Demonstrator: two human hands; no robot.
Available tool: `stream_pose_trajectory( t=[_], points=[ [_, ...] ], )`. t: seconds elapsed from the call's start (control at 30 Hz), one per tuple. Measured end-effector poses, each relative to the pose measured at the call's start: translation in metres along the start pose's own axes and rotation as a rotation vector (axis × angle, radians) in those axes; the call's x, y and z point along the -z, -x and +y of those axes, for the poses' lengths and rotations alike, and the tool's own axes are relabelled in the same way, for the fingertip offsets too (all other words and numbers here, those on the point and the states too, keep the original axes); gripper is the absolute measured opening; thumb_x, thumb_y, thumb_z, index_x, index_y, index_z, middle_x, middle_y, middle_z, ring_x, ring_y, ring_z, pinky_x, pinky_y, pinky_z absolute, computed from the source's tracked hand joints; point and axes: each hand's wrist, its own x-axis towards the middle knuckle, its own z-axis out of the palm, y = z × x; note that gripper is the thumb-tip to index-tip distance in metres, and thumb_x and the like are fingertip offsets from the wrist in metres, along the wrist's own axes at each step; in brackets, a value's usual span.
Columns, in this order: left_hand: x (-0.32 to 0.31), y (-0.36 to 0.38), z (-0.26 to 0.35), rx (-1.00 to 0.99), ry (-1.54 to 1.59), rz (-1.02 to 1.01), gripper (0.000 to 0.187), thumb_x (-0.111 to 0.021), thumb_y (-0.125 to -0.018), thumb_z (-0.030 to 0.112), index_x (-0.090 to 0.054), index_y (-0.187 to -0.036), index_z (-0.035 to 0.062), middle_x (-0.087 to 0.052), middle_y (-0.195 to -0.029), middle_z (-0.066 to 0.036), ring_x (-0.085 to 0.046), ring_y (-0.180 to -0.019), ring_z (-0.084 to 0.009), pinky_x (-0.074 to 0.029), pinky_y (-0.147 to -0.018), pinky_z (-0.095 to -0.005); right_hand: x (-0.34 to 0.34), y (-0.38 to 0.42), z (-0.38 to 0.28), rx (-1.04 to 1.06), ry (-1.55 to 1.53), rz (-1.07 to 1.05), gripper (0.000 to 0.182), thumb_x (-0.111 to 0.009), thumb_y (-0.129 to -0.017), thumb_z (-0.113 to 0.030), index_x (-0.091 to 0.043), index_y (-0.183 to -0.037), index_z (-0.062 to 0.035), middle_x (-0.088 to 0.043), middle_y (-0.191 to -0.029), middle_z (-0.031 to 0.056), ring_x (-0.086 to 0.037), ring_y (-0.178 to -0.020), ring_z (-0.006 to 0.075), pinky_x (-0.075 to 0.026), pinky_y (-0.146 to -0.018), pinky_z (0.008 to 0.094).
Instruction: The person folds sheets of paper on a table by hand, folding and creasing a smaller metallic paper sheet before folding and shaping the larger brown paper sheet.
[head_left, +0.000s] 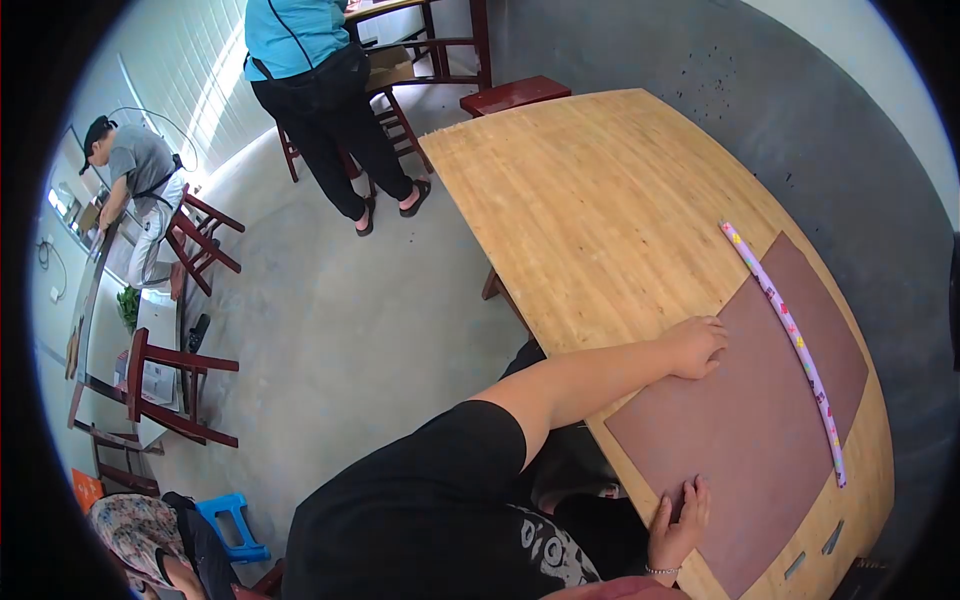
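Observation:
A large brownish-mauve sheet (745, 420) lies flat on the wooden table (590, 190). My left hand (695, 347) rests palm down at the sheet's left edge, fingers loosely bent and nothing visible in them. Nearer the sheet's front corner, my right hand (680, 522), with a beaded bracelet at the wrist, touches the surface with its fingers stretched and thumb apart. Across the far part of the sheet runs a long, thin lilac tube (790, 330) with a colourful flower-like pattern, both ends reaching past the sheet. Neither hand touches the tube.
Two small grey flat pieces (833, 537) lie near the table's right end. A grey wall (800, 130) borders the far side. A red stool (515, 95) stands behind the table. A person in blue (310, 80) stands beyond; another sits on a wooden stool (200, 235) at left.

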Motion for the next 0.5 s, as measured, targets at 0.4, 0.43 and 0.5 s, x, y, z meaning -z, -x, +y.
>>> stream_pose_trajectory(
  t=[0.4,0.43,0.5],
  points=[
    [-0.011,-0.004,-0.008,-0.084,0.030,0.075,0.031,-0.066,-0.078,0.020,-0.068,-0.103,0.0018,-0.064,-0.122,-0.019,-0.056,-0.118,-0.0379,-0.045,-0.102,-0.0477,-0.009,0.003,0.011,0.010,0.024,0.017,0.041,-0.069,-0.085,-0.013,-0.060,-0.122,0.0016,-0.055,-0.138,0.0230,-0.049,-0.128,0.0453,-0.038,-0.109,0.0515],
    [-0.006,-0.004,-0.003,0.028,0.037,0.003,0.024,-0.064,-0.076,0.019,-0.066,-0.092,0.0011,-0.065,-0.108,-0.021,-0.059,-0.104,-0.0418,-0.047,-0.093,-0.0511,-0.007,0.004,0.009,-0.029,0.042,0.003,0.041,-0.070,-0.085,-0.015,-0.060,-0.121,0.0019,-0.055,-0.137,0.0232,-0.049,-0.128,0.0455,-0.039,-0.108,0.0518],
    [-0.011,-0.002,-0.007,0.094,0.145,0.034,0.025,-0.064,-0.076,0.024,-0.066,-0.087,0.0012,-0.064,-0.101,-0.022,-0.058,-0.099,-0.0417,-0.047,-0.090,-0.0516,-0.001,-0.002,0.000,-0.039,0.027,-0.002,0.040,-0.070,-0.086,-0.017,-0.061,-0.120,0.0013,-0.056,-0.136,0.0229,-0.050,-0.127,0.0446,-0.040,-0.107,0.0503]
  ],
)
